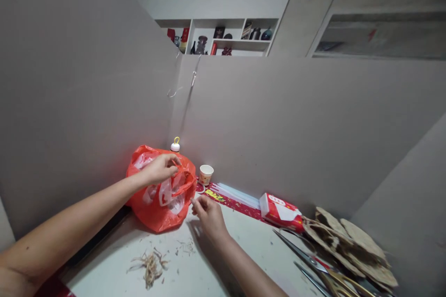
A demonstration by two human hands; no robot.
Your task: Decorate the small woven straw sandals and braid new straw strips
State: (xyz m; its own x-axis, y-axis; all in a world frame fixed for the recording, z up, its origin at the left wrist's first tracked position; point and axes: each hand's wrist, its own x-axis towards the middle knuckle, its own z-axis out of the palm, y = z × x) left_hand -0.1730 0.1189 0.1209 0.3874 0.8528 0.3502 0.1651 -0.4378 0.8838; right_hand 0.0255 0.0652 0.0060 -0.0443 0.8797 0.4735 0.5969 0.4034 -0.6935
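A crumpled red plastic bag (158,216) with whitish plastic showing inside stands at the left back of the white table. My left hand (163,168) reaches over the top of the bag, its fingers curled at the red plastic; what they hold, if anything, is too small to tell. Beside the bag's lower right edge is my right hand (206,211), thumb and fingertips pressed together near the plastic. A small pile of dry, pale brown strands (150,267) lies on the table in front of the bag.
Behind the bag are a white-capped bottle (175,146) and a paper cup (206,174). Translucent sticks (235,193) and a red tissue pack (281,211) line the back edge. Scissors (301,253) and brown, flat dried pieces (343,243) lie at right. Grey partitions (296,134) enclose the table.
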